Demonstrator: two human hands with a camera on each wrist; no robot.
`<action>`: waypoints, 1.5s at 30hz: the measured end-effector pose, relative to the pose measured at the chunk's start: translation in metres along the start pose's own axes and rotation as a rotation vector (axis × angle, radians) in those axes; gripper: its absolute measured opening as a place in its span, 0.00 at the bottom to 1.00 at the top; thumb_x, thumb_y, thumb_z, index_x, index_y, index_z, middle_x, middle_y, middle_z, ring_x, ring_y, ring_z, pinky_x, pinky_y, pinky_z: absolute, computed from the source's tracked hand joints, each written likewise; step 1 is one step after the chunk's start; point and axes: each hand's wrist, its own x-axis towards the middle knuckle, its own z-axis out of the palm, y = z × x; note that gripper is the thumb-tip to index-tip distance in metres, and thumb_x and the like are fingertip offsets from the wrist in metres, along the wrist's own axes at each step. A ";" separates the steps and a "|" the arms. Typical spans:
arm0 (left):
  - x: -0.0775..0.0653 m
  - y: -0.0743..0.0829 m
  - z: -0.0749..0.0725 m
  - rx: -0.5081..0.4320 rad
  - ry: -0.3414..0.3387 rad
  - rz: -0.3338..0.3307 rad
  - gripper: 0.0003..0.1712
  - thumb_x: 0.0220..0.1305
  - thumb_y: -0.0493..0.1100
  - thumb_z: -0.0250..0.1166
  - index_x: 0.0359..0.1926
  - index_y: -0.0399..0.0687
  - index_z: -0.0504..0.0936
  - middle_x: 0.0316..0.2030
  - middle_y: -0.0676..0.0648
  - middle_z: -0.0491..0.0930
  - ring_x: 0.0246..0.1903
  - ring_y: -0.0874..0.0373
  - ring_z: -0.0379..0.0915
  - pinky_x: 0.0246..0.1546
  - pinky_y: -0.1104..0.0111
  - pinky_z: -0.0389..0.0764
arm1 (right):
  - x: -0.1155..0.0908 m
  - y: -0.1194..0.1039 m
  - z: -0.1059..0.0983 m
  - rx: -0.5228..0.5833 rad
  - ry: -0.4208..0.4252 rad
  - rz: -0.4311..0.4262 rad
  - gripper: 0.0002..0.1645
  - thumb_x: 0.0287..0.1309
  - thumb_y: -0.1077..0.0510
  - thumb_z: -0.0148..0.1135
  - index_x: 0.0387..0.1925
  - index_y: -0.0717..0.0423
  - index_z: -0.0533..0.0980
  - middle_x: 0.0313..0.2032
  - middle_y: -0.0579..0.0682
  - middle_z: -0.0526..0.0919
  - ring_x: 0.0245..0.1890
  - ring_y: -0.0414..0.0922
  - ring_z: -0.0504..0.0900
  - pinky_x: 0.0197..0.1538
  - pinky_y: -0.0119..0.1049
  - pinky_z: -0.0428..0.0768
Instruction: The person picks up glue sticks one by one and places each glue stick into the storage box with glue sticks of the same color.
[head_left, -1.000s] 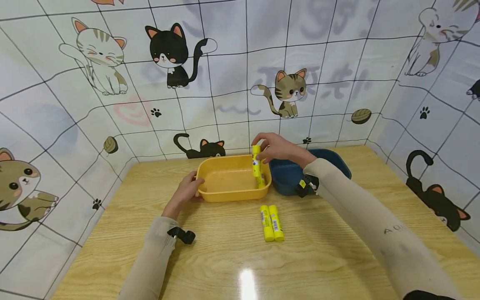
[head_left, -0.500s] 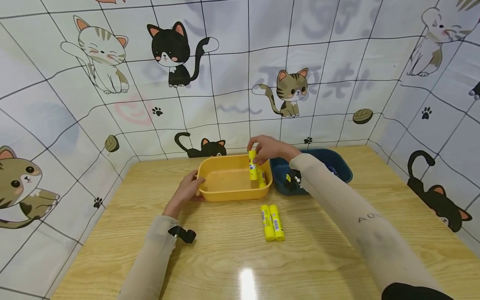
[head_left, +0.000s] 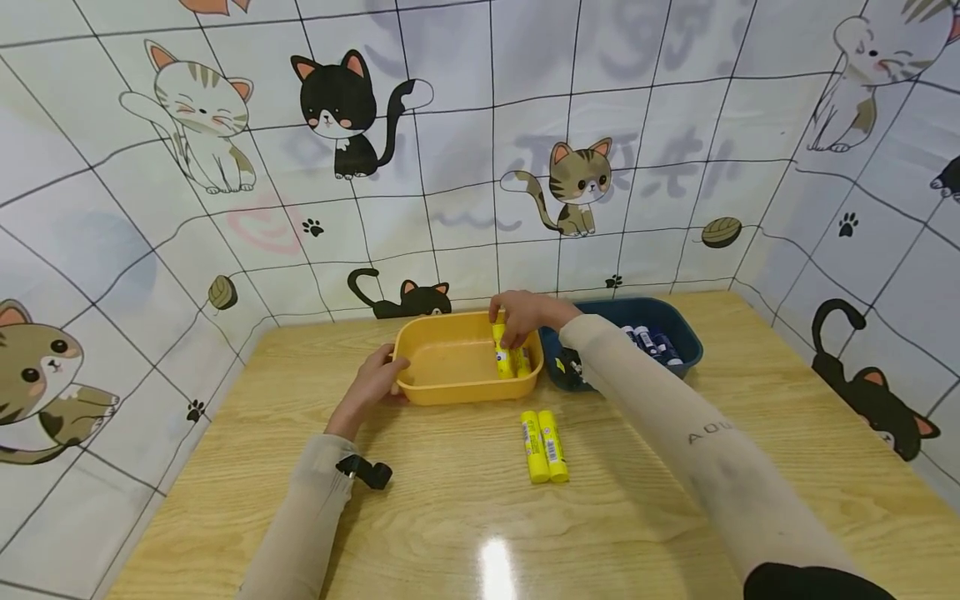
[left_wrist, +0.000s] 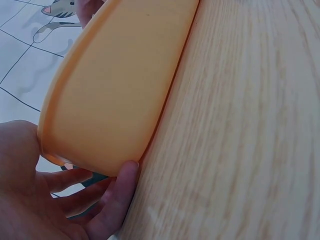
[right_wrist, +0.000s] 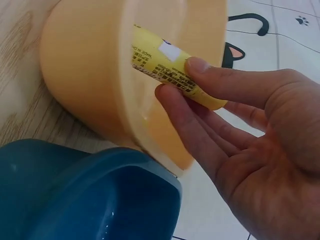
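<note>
My right hand [head_left: 527, 317] pinches a yellow glue stick [head_left: 502, 354] between thumb and fingers. In the head view it is inside the right end of a yellow plastic bin [head_left: 450, 392], its top under the fingertips. In the right wrist view, printed text shows on the glue stick [right_wrist: 167, 62]. Another glue stick [head_left: 522, 360] lies in the bin just to its right, partly hidden. My left hand [head_left: 372, 377] holds the bin's left end, thumb over the rim and fingers outside against the wall, as the left wrist view of the hand [left_wrist: 75, 200] shows.
Two yellow glue sticks [head_left: 544, 447] lie side by side on the wooden table [head_left: 450, 500] before the bin. A dark blue bin [head_left: 686, 333], partly behind my right forearm, stands right of the yellow one and holds several dark blue and white tubes [head_left: 651, 343]. A cat-print wall covering rises behind.
My right hand has moved left and down, lowering the glue stick into the yellow bin. More of the blue bin's contents has come into sight. The left hand has stayed on the rim.
</note>
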 end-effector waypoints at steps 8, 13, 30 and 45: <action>0.001 -0.001 0.000 -0.004 -0.006 -0.007 0.29 0.69 0.46 0.51 0.70 0.49 0.60 0.58 0.38 0.69 0.42 0.48 0.77 0.30 0.58 0.87 | 0.000 0.001 0.009 -0.054 0.029 0.022 0.24 0.56 0.67 0.65 0.54 0.62 0.68 0.45 0.59 0.77 0.37 0.50 0.86 0.44 0.40 0.87; 0.000 0.001 0.001 0.004 -0.008 0.001 0.29 0.70 0.46 0.51 0.69 0.50 0.61 0.57 0.38 0.70 0.44 0.47 0.76 0.31 0.58 0.87 | 0.004 0.002 0.011 -0.189 0.089 0.043 0.22 0.55 0.63 0.67 0.51 0.59 0.73 0.45 0.57 0.77 0.33 0.48 0.86 0.41 0.38 0.87; -0.002 0.001 0.000 0.017 0.002 0.001 0.29 0.70 0.46 0.51 0.70 0.49 0.60 0.57 0.38 0.69 0.40 0.50 0.77 0.30 0.59 0.87 | 0.010 -0.001 0.022 -0.373 0.079 0.177 0.10 0.61 0.60 0.62 0.44 0.58 0.75 0.32 0.54 0.79 0.22 0.46 0.83 0.28 0.35 0.86; 0.002 -0.002 0.001 0.018 0.013 -0.006 0.29 0.70 0.46 0.51 0.70 0.49 0.61 0.58 0.38 0.70 0.44 0.46 0.77 0.31 0.58 0.87 | 0.019 -0.007 0.022 -0.382 0.016 0.265 0.11 0.63 0.61 0.58 0.46 0.58 0.73 0.30 0.57 0.83 0.23 0.49 0.87 0.26 0.35 0.86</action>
